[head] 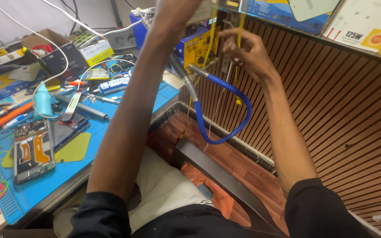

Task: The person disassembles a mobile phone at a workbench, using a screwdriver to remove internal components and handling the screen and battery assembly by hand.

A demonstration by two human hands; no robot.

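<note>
Yellow cable (240, 26) pinched by right hand (245, 50) near slatted wall (331, 101), left hand (177, 9) raised, grip hidden, opened phone (32, 150) on blue mat (89, 167).

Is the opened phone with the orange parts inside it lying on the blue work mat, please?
Yes, the opened phone lies flat on the blue work mat, left of the person's left forearm, with neither hand touching it.

The hose (225, 128) is smooth, glossy blue plastic, ending in ribbed bright metal collars (197, 70). Right of it the wall (331, 101) is dark brown slatted wood, matt. Below it the floor (239, 163) is reddish wood-grain board with a slight sheen. Left of the hose, the mat (89, 158) on the surface looks like matt blue rubber, and the phone (32, 150) on it shows bare metal and orange plastic.
</note>
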